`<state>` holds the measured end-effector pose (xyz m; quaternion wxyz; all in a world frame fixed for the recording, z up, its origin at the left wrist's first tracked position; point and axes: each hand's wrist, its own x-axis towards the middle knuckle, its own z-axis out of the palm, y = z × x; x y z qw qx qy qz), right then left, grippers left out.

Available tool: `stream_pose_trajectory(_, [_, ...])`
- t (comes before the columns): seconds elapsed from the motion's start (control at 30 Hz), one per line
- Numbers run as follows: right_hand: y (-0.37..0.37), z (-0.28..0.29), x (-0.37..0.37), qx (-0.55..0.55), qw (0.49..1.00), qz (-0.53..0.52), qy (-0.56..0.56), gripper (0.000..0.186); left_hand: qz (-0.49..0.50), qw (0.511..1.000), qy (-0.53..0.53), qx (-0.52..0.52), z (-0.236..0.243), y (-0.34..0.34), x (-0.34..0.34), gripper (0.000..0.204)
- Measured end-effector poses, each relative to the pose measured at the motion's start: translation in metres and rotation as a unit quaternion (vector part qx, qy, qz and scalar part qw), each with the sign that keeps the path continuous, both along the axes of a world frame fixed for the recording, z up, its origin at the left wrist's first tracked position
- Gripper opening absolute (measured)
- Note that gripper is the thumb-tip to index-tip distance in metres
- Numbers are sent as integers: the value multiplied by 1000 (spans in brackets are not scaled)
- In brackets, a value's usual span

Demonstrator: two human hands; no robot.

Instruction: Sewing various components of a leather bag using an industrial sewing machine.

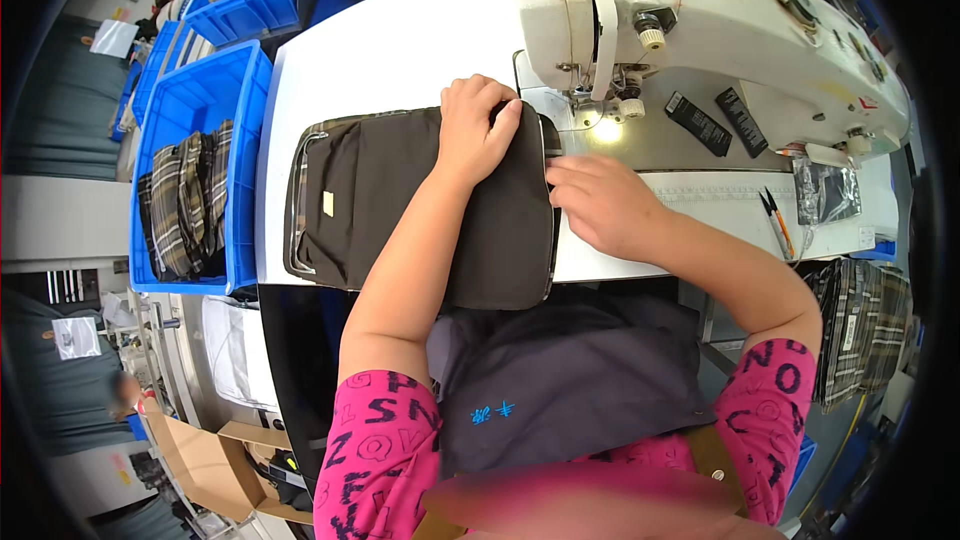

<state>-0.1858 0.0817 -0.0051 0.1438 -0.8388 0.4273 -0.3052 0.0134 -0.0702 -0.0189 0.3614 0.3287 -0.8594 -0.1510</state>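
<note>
Panel (370, 180) (dark brown) lies lengthwise left-to-right.

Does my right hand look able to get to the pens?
Likely yes: the pens lie uncovered on the table, with nothing tall between, though the right hand seems occupied at the dark fabric.

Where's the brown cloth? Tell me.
In the head view, the brown cloth lies left of centre on the white table, right of a blue bin, left hand on it, right hand at its edge.
</note>
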Motion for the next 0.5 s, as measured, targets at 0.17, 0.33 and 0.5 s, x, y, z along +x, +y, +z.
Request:
stream_pose_trajectory(0.17, [-1, -12, 1, -107, 989, 7, 99, 35, -34, 998, 27, 41, 2, 3, 2, 7])
stream_pose_trajectory(0.33, [6, -7, -4, -173, 964, -14, 201, 34, -21, 995, -42, 86, 5, 11, -1, 7])
stream_pose_trajectory(0.5, [12, -6, 2, -230, 954, 23, 193, 38, -22, 994, -102, -6, 4, 9, -8, 6])
